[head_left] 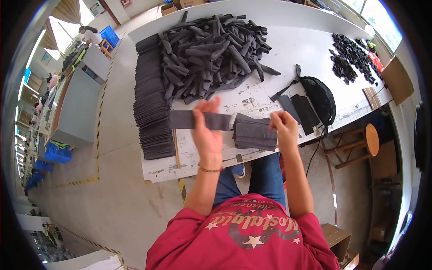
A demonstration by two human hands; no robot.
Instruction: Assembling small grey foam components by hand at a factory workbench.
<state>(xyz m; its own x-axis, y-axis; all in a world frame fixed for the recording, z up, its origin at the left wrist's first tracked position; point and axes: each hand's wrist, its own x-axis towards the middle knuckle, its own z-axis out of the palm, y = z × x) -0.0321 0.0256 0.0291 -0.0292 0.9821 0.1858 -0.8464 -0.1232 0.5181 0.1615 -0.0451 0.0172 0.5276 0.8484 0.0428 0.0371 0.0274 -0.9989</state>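
My left hand (pixel 208 130) has its thumb across a flat dark grey fabric strip (pixel 180 119), with the fingers toward the strip's far edge. The strip lies level, its left end by a long row of stacked strips (pixel 150 99). Just right of it, a small fanned pile of the same strips (pixel 255 135) rests on the table. My right hand (pixel 285 128) is at that pile's right edge, fingers curled in and thumb against the fingertips; whether a strip is pinched there is hidden. A big heap of rolled dark fabric pieces (pixel 216 54) lies beyond both hands.
A black rounded case-like object (pixel 319 99) with a cord lies to the right on the white table (pixel 297 49), beside flat dark pieces (pixel 304 114). Small black items (pixel 351 58) are scattered at the far right. A wooden stool (pixel 371 139) stands by the table's right side.
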